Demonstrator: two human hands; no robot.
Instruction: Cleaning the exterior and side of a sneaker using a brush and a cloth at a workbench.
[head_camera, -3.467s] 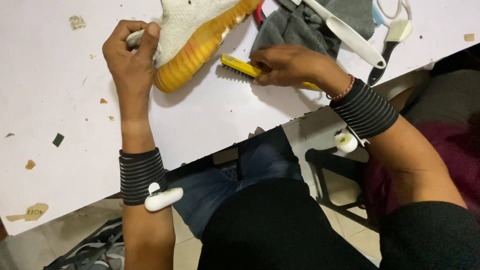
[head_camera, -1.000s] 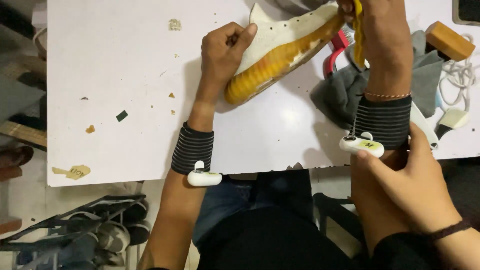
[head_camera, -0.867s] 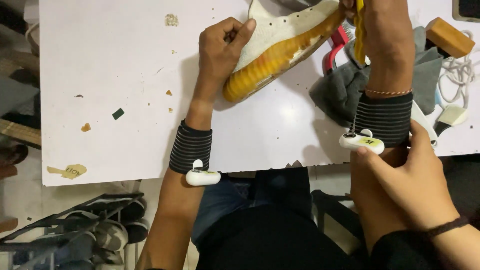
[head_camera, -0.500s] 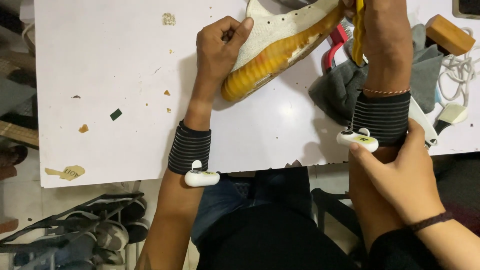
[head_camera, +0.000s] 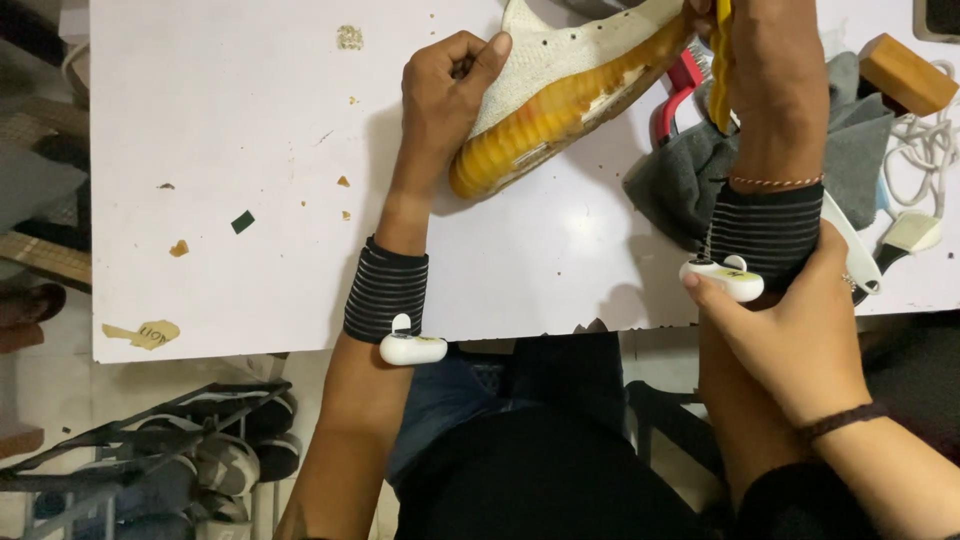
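My left hand (head_camera: 445, 85) grips the heel of a white knit shoe with a yellow ribbed sole (head_camera: 545, 115), which lies tilted on the white table (head_camera: 230, 130). My right hand (head_camera: 770, 60) is closed around a yellow brush (head_camera: 719, 65) held against the shoe's sole near the top edge of the view. Both my wrists wear black striped bands with small white clip-on devices. Another person's hand (head_camera: 795, 335) reaches in from the lower right and touches the white device (head_camera: 722, 277) on my right wrist band.
A grey cloth (head_camera: 690, 170), a red-handled tool (head_camera: 672, 95), a wooden block (head_camera: 896, 75), a white cord (head_camera: 930, 135) and a white-handled brush (head_camera: 905, 235) lie at the table's right. Paper scraps dot the left of the table. A shoe rack (head_camera: 150, 460) stands below left.
Since 3.5 s ago my right hand lifted the yellow brush off the table to the shoe. Another person's hand came in and now presses on my right wrist device.
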